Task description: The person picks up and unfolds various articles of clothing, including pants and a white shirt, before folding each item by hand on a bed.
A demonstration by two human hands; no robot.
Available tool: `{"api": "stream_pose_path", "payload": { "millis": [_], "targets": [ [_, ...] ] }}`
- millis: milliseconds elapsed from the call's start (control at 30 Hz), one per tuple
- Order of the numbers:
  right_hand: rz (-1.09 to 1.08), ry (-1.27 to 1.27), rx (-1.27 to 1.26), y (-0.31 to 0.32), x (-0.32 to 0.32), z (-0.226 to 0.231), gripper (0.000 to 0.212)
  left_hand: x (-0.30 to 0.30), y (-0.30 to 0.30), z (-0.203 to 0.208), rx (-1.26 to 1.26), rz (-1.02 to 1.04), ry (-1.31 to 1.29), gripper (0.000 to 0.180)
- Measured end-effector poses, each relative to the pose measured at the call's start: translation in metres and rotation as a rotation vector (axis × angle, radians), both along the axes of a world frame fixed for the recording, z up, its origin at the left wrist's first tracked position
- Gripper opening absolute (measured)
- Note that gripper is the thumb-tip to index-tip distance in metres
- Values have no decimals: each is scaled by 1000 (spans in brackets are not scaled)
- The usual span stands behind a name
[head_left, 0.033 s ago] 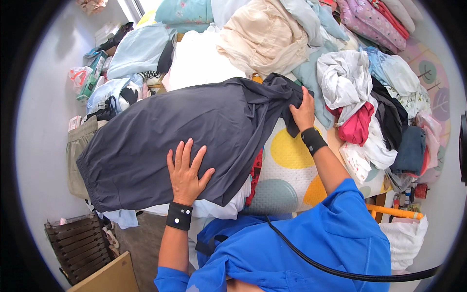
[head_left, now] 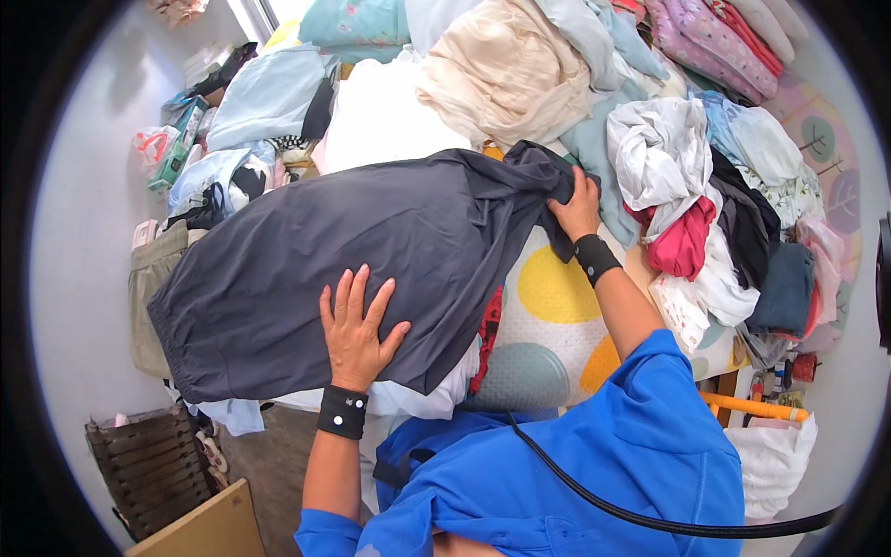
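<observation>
A large dark grey garment (head_left: 306, 260) lies spread across a surface heaped with clothes. My left hand (head_left: 355, 327) rests flat on its near edge, fingers spread, palm pressing the cloth. My right hand (head_left: 577, 206) grips the garment's bunched far right corner. Both wrists wear black bands. Under the garment lies a white mat with yellow and grey-green circles (head_left: 557, 306), and white cloth (head_left: 422, 395) shows below its lower edge.
Piles of clothes surround the garment: a cream heap (head_left: 506, 79), a white and pink bundle (head_left: 668, 186), dark items (head_left: 770, 278), pale blue fabric (head_left: 264, 93). A khaki garment (head_left: 153, 288) lies at left. A wooden crate (head_left: 148, 469) and cardboard (head_left: 200, 529) stand at lower left.
</observation>
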State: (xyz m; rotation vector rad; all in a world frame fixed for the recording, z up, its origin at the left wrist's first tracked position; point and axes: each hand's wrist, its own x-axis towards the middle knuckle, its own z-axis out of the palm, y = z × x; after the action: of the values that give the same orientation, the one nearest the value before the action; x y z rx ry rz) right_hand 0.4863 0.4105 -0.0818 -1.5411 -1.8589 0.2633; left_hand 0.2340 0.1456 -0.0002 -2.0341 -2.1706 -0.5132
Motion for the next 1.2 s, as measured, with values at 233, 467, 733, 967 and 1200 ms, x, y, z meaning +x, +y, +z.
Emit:
{"api": "stream_pose_path", "payload": {
  "millis": [233,467,733,967,1200],
  "targets": [
    [-21,-190,-108,20,15,-10,11,-2,-2,-4,9,-4,5,51],
    [263,-158,-12,30,-1,8,39,-3,-3,-6,11,1,1,51],
    [35,310,-147,78,9,41,28,-2,-2,-6,14,5,-5,51],
    [678,931,-398,68,-34,168,19,-5,-7,-8,22,11,-7,51],
    [1289,1152,-882,20,-142,251,50,-6,-6,-12,2,20,7,51]
  ]
}}
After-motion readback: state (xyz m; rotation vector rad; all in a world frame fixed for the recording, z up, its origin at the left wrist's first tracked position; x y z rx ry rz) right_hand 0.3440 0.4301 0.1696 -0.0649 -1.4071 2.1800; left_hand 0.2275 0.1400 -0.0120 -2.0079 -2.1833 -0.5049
